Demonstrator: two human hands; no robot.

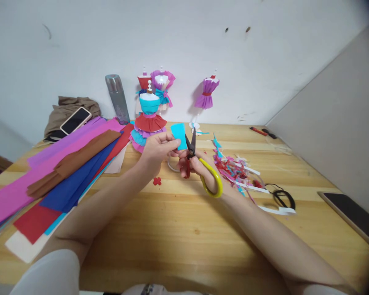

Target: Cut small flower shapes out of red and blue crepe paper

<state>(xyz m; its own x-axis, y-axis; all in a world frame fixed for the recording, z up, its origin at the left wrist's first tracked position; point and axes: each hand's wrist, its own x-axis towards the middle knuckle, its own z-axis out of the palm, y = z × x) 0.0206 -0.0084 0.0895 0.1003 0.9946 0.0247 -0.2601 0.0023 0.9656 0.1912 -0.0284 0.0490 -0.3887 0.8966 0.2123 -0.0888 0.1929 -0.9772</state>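
My left hand (pixel 160 149) pinches a small turquoise piece of crepe paper (pixel 178 135) and holds it up above the table. In my right hand (pixel 199 164) is a pair of scissors (pixel 211 180) with dark blades and yellow and red handles. The blades are parted and point away from me, close beside the paper's right edge. Whether they touch the paper I cannot tell. A small red flower-shaped cutout (pixel 157 181) lies on the wood below my left hand. Just behind that hand stands a mini dress form (pixel 149 105) in a turquoise, red and purple paper dress.
Folded crepe paper strips (pixel 69 184) cover the left side. Behind them are a phone (pixel 76 121), brown cloth (pixel 60 110) and a grey bottle (pixel 117 98). Another dress form (pixel 207 92) stands near the wall. Paper scraps (pixel 233 170), black tape (pixel 284 199) and a tablet-like device (pixel 350 215) lie right.
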